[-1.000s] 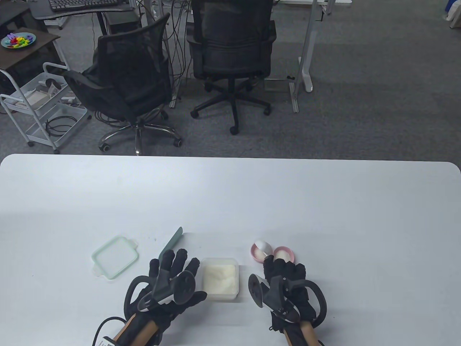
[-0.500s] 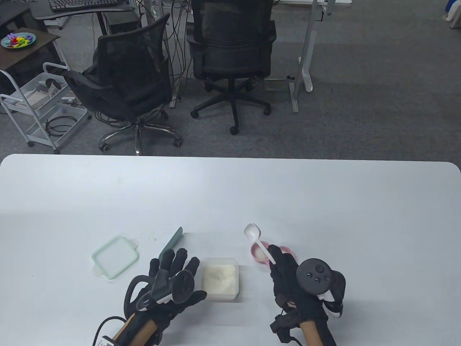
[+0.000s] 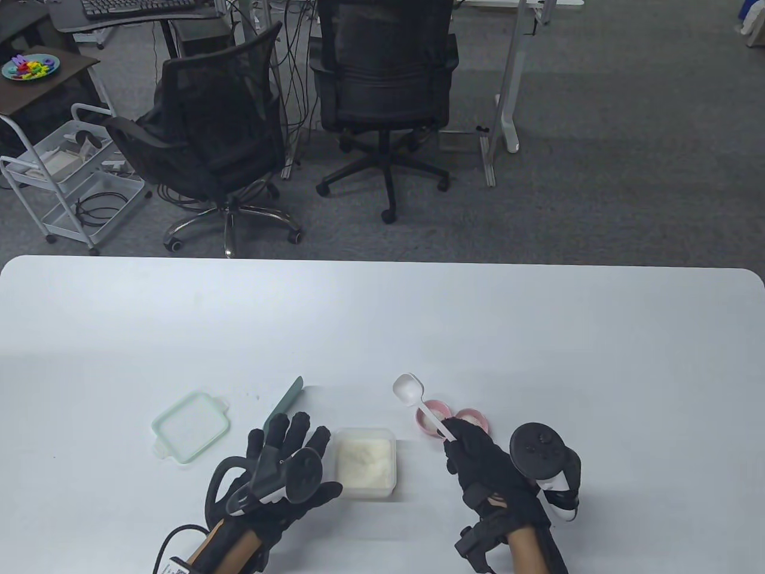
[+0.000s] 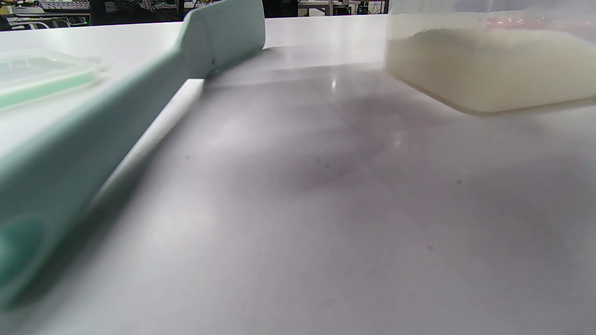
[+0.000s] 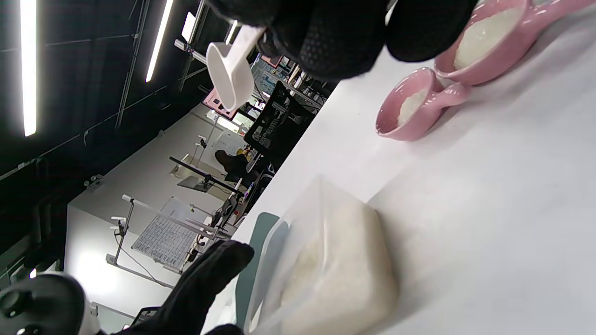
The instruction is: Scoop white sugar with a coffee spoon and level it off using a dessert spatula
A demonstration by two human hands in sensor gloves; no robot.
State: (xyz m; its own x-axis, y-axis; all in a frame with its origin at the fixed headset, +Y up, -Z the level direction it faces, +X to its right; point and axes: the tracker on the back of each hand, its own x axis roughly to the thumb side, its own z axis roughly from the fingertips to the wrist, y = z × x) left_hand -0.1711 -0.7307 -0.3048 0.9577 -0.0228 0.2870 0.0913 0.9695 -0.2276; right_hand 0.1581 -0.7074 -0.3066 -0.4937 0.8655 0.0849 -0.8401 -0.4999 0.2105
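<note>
— Nearest the table (image 3: 538, 335) edge, what are the hands doing?
— Left hand (image 3: 281, 472) lies flat, fingers spread, holding nothing, on the dessert spatula (image 3: 285, 402). Sugar container (image 3: 365, 461) sits at its 3 o'clock.
— Right hand (image 3: 487, 463)?
— Fingers closed on the empty coffee spoon (image 3: 418, 402), bowl toward 11 o'clock, above two pink cups (image 3: 454, 418).

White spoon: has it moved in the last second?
Yes. The white spoon, held by the right hand, went from sitting over the pink cups to raised up and left of them, toward the sugar container.
</note>
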